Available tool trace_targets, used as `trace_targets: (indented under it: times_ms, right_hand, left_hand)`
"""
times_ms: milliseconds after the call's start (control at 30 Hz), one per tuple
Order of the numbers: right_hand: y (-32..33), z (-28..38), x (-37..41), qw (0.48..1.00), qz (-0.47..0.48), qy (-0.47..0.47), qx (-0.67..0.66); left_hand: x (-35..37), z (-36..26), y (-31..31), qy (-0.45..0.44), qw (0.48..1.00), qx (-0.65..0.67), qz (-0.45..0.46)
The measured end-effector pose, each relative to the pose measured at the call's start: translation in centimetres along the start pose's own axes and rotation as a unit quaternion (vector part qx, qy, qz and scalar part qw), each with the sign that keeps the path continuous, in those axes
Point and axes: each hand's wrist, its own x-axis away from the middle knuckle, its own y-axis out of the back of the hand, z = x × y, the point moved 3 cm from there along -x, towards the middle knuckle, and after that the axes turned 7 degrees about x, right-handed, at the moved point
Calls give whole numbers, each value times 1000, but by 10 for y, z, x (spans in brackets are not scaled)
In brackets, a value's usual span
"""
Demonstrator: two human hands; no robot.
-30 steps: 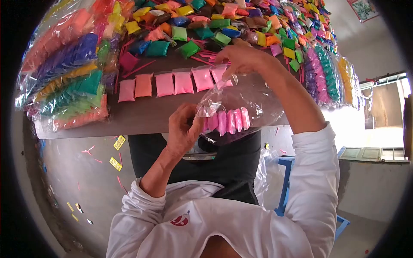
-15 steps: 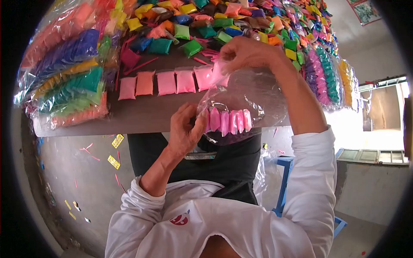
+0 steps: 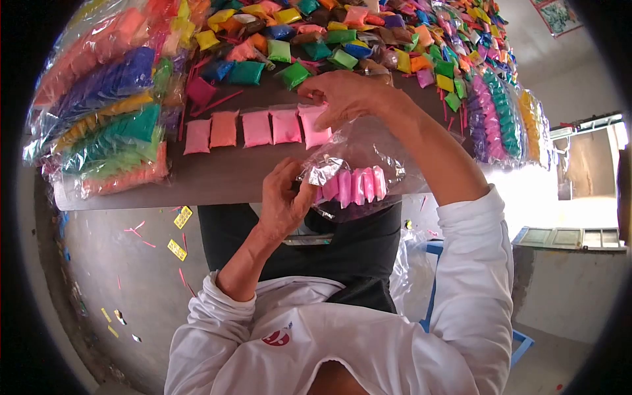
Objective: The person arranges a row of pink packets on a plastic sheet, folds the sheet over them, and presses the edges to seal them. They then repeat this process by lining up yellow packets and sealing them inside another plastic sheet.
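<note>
My left hand (image 3: 284, 199) is closed on the near left edge of a clear plastic bag (image 3: 399, 158), fingertips pinching the film. Several pink packets (image 3: 357, 186) stand side by side inside the bag, at the table's front edge. Farther back, my right hand (image 3: 345, 97) reaches over the bag's mouth to the right end of a row on the table. Its thumb and fingers are parted at the top and right edge of a pink packet (image 3: 312, 130), which lies flat. Left of that packet lie more pink packets (image 3: 257, 129) and a salmon packet (image 3: 224, 128).
Bagged coloured packets (image 3: 108, 99) are stacked at the table's left, with more bags (image 3: 503, 118) at the right. A large heap of loose packets (image 3: 342, 36) covers the back. Pink sticks (image 3: 220, 102) lie by the row. A blue stool (image 3: 432, 283) stands below.
My right hand has moved left along the row. The pink packet it held at the right end is gone from there. My left hand stays on the bag, whose film has shifted.
</note>
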Motion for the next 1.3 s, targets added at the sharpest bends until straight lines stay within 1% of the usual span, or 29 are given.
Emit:
trace_targets:
  times_ms: [33, 133, 233, 300, 433, 500, 567, 600, 667, 700, 733, 800, 833, 900, 933, 967, 1000, 1067, 1100, 1133, 1200, 1300]
  right_hand:
    - [0, 0, 1, 1000, 4, -11, 3]
    - [-1, 2, 3, 996, 74, -48, 10]
    - [-3, -2, -3, 994, 88, -43, 43]
    - [-8, -2, -2, 998, 63, -9, 5]
    - [-17, -4, 4, 998, 13, 35, -59]
    - [-12, -14, 6, 997, -44, 43, -49]
    - [7, -28, 15, 991, -120, 42, -31]
    - [28, -29, 29, 985, -165, 36, -18]
    - [63, -21, 72, 966, -248, -49, -49]
    - [75, -19, 95, 952, -296, -36, -72]
    - [81, -18, 120, 935, -342, -25, -94]
    - [79, -4, 174, 913, -377, -74, -138]
    - [70, 6, 193, 900, -401, -71, -154]
    - [46, 25, 223, 871, -451, -61, -185]
    - [29, 31, 231, 847, -460, -90, -250]
    - [14, 36, 234, 840, -466, -142, -240]
    - [-1, 38, 234, 829, -471, -193, -230]
    - [-27, 36, 230, 824, -487, -248, -148]
    - [-36, 38, 224, 828, -485, -268, -89]
    - [-45, 39, 217, 830, -463, -301, -77]
    - [-63, 42, 205, 837, -443, -320, -20]
    - [-86, 43, 188, 868, -359, -341, 26]
  left_hand:
    - [0, -1, 0, -4, 1000, -2, 5]
    - [-1, -4, 1, -4, 1000, 2, 12]
    - [2, 0, 0, 26, 999, 29, -3]
    - [6, 9, -2, 61, 996, 55, -22]
    - [3, 13, -1, 27, 1000, -2, -12]
    - [3, 14, 2, 7, 999, -34, 8]
    - [4, 9, -1, 37, 999, 22, -17]
    - [5, 8, -3, 54, 997, 52, -27]
    - [8, 13, -3, 69, 995, 55, -39]
    - [9, 17, -3, 77, 994, 58, -44]
    - [9, 15, -5, 62, 996, 44, -38]
    - [4, 9, -4, 25, 999, 16, -33]
    - [6, 12, -4, 48, 997, 52, -32]
    - [6, 14, -3, 53, 997, 42, -31]
    - [6, 14, -4, 55, 997, 35, -31]
    - [5, 11, -7, 27, 998, 47, -36]
    - [5, 11, -8, 30, 997, 52, -39]
    - [4, 11, -10, 31, 997, 59, -46]
    - [4, 10, -11, 28, 997, 54, -44]
    - [4, 10, -11, 24, 998, 49, -43]
    - [4, 9, -9, 19, 998, 41, -40]
    - [5, 11, -7, 25, 998, 42, -34]
